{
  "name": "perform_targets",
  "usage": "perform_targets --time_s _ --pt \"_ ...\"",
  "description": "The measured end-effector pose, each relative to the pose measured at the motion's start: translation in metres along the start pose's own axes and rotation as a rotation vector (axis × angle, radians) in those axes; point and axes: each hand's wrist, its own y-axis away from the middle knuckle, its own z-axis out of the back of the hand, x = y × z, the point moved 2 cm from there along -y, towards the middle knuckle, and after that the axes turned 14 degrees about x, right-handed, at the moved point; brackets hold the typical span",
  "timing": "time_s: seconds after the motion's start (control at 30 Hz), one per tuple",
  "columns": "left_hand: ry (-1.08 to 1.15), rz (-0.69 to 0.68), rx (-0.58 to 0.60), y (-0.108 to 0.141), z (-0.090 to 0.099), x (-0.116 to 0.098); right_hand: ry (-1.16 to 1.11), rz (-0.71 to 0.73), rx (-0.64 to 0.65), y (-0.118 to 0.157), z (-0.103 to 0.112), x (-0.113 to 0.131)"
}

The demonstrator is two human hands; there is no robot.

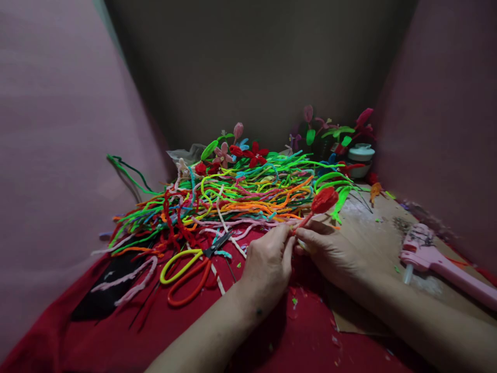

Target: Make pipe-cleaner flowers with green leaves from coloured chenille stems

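Note:
A red tulip-shaped flower (324, 200) of fuzzy stem material tilts up to the right, its reddish stem pinched low down between both hands. My left hand (269, 259) has its fingers closed on the stem's lower end. My right hand (330, 251) meets it there, thumb and fingers pressed on the same stem. Behind the hands spreads a large heap of colourful pipe cleaners (252, 194). Scissors (194, 267) with yellow and orange handles lie left of my left hand, their dark blades toward the heap.
On the right, a pink glue gun (430, 256) rests on a cardboard sheet (361, 316). Finished flowers (256, 154) and a jar with a pale lid (361, 152) stand behind. A black flat item (97, 298) lies left on the red cloth (303, 347).

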Motion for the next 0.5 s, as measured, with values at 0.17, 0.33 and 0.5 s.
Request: perform_targets --time_s 0.17,0.33,0.5 --pt "0.147 0.090 -0.023 -0.0026 0.0045 -0.0012 0.001 -0.029 0.016 -0.0006 -0.0043 0.0049" --pt "0.573 0.261 0.076 -0.0064 0.0064 0.0007 0.030 -0.042 0.027 -0.0015 -0.0035 0.0068" --pt "0.865 0.330 0.159 -0.0083 0.0070 0.0001 -0.020 -0.039 0.076 -0.0014 -0.0075 0.0089"
